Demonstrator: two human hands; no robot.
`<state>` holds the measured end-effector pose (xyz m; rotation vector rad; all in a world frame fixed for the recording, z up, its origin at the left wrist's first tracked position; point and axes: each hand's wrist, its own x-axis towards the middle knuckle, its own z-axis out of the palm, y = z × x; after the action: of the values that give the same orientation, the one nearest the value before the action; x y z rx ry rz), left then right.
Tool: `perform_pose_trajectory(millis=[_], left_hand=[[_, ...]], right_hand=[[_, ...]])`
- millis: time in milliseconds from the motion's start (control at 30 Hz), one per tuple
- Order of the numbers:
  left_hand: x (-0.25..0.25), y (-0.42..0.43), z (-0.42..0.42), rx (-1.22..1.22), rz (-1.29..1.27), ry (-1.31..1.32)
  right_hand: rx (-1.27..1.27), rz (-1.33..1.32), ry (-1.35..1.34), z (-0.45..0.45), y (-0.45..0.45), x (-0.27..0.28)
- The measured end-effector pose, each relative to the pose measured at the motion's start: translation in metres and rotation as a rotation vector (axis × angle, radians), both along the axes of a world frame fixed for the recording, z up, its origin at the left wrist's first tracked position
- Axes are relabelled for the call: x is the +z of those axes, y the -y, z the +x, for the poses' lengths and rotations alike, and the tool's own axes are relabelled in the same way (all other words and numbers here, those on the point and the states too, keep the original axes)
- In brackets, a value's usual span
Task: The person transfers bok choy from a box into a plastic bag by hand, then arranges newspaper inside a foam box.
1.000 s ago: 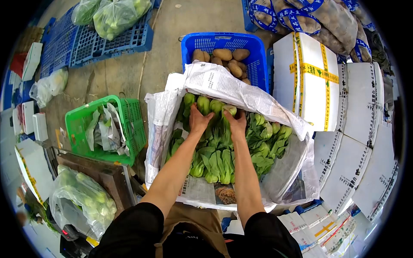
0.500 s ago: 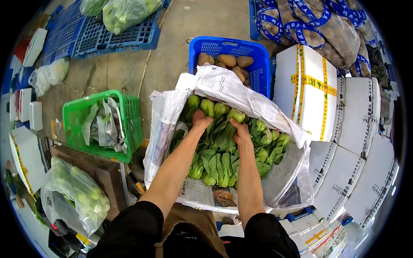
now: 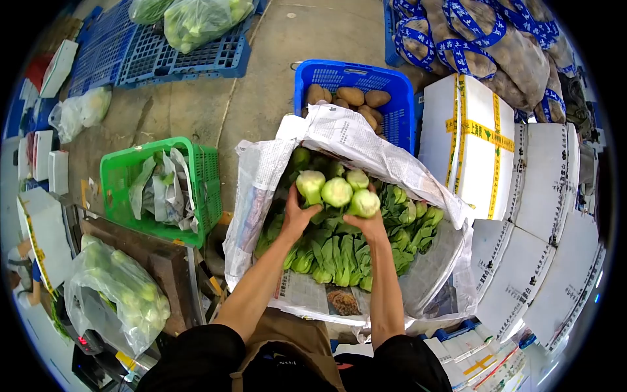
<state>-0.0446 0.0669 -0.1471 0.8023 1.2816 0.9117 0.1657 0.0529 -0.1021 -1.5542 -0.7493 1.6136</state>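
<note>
Between my two hands is a bunch of bok choy (image 3: 336, 192), with several pale cut bases turned up toward me. My left hand (image 3: 298, 215) wraps around the bunch from the left, and my right hand (image 3: 369, 221) grips it from the right. The leaves of the held heads are hidden below the bases. Underneath, more bok choy (image 3: 336, 258) lies in rows inside a box lined with newspaper (image 3: 251, 215). A newspaper flap folds up along the far side of the box.
A blue crate of potatoes (image 3: 385, 81) stands behind the box, beside a taped white foam box (image 3: 473, 147). Stacked white boxes (image 3: 539, 176) line the right. At left are a green crate (image 3: 212, 189) with crumpled paper and a bag of vegetables (image 3: 124, 291).
Both hands have lifted the bok choy up from the pile and tipped it, so the cut bases now face me. The view has shifted slightly.
</note>
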Motion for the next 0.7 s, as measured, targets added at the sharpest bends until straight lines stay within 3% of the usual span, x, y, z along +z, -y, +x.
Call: perform_pose_trajectory(millis=[67, 133, 167, 233, 300, 333, 400, 467, 567, 633, 667, 700], left_hand=[[0.036, 0.009, -0.007, -0.001, 0.121, -0.062], [0.071, 0.019, -0.02, 0.061, 0.042, 0.208], [0.09, 0.021, -0.03, 0.063, 0.118, 0.288], [0.139, 0.028, -0.057, 0.015, 0.196, 0.159], [0.185, 0.032, -0.093, -0.057, 0.296, -0.046], [0.222, 0.025, -0.116, -0.042, 0.535, -0.142], [0.276, 0.028, -0.17, -0.037, 0.707, -0.282], [0.338, 0.048, -0.231, 0.08, 0.879, -0.33], [0.401, 0.114, -0.306, 0.296, 0.755, -0.362], [0.42, 0.165, -0.35, 0.595, 0.732, -0.256], [0.431, 0.189, -0.372, 0.713, 0.678, -0.293], [0.433, 0.213, -0.393, 0.882, 0.588, -0.376]], right_hand=[[0.074, 0.227, 0.023, -0.005, 0.01, 0.029], [0.19, 0.389, 0.352, -0.016, 0.013, 0.081], [0.228, 0.463, 0.524, -0.022, 0.015, 0.108], [0.258, 0.619, 0.616, -0.047, 0.013, 0.152], [0.201, 0.704, 0.544, -0.074, 0.009, 0.18], [0.158, 0.737, 0.473, -0.093, 0.004, 0.19], [0.095, 0.773, 0.319, -0.142, -0.006, 0.209], [0.116, 0.816, 0.172, -0.205, -0.012, 0.231], [0.274, 0.893, -0.061, -0.3, -0.011, 0.269], [0.487, 0.951, -0.212, -0.376, 0.001, 0.305], [0.64, 0.911, -0.353, -0.42, 0.014, 0.338], [0.754, 0.886, -0.297, -0.465, 0.024, 0.353]])
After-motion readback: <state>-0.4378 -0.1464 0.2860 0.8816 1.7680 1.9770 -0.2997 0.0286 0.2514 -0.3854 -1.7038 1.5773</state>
